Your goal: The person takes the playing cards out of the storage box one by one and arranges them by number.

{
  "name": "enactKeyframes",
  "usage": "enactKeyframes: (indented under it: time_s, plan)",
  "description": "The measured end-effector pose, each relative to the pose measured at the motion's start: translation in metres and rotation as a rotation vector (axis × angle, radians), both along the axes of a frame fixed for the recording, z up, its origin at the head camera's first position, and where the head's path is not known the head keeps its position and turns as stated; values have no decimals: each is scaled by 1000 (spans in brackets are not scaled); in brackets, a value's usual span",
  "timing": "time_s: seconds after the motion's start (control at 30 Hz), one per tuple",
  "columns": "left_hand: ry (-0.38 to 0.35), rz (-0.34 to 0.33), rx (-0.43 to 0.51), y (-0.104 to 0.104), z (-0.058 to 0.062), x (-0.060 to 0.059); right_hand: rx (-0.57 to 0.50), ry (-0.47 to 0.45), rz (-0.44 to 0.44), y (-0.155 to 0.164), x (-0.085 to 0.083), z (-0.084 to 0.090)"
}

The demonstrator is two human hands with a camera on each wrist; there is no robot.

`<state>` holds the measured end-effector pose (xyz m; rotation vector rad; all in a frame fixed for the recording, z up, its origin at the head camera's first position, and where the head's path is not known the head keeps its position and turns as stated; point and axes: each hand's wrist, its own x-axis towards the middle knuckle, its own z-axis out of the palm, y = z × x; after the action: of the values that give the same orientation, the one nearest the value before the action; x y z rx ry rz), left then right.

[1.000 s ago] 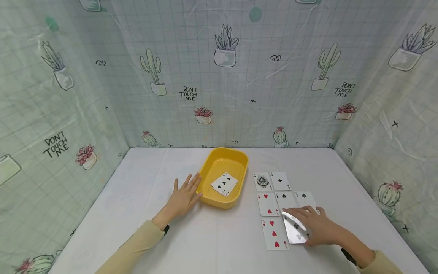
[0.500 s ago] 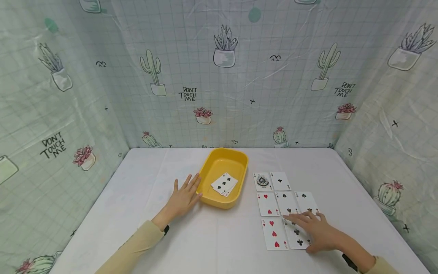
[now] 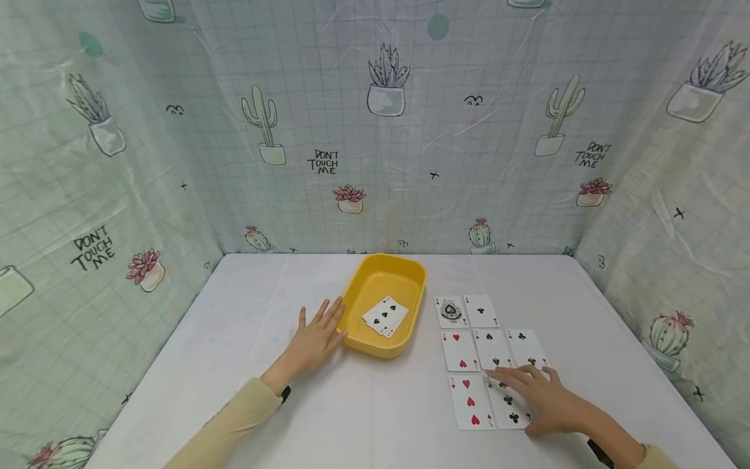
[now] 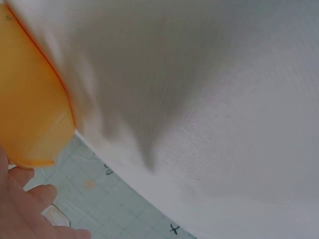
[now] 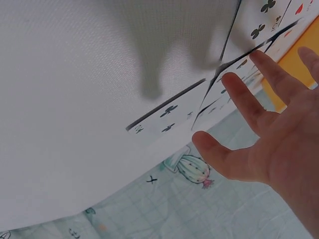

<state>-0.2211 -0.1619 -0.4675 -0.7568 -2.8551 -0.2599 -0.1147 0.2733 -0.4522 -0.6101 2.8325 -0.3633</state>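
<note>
Surface [image 3: 363, 417]: white, carries all. Yellow tray [image 3: 410, 277]: centre, spare cards inside. Left hand [image 3: 313, 339]: spread flat, touching tray's left wall. Right hand [image 3: 541, 397]: fingers straight on three of clubs [image 3: 508, 407], near front-right edge; best slid square beside three of hearts [image 3: 471, 402].

1. We see a tray [image 3: 417, 280] on the table [image 3: 246, 391], at its middle toward the far side, with a small stack of cards [image 3: 385, 316] in it.
2. Our left hand [image 3: 313, 339] lies flat on the table, touching the tray's left wall.
3. Right of the tray, face-up cards lie in three rows: two far [image 3: 466, 311], three in the middle [image 3: 493, 348], two near [image 3: 471, 402].
4. Our right hand [image 3: 547, 400] rests on the near row's right card [image 3: 508, 407].
</note>
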Motion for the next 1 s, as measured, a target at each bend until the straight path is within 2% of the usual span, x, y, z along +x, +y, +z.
enactKeyframes:
  time_s: [0.23,0.4,0.73,1.0]
  plan:
    - [6,0,-14,1,-2,-1,6,8,-14,-1,1,1]
    - [1,8,-11,0,-2,-2,-3,67,44,-1,-4,0]
    - [17,2,-13,0,-3,0,7,252,126,-22,-43,13]
    - [6,6,-23,0,-1,1,-4,294,140,-48,-70,29]
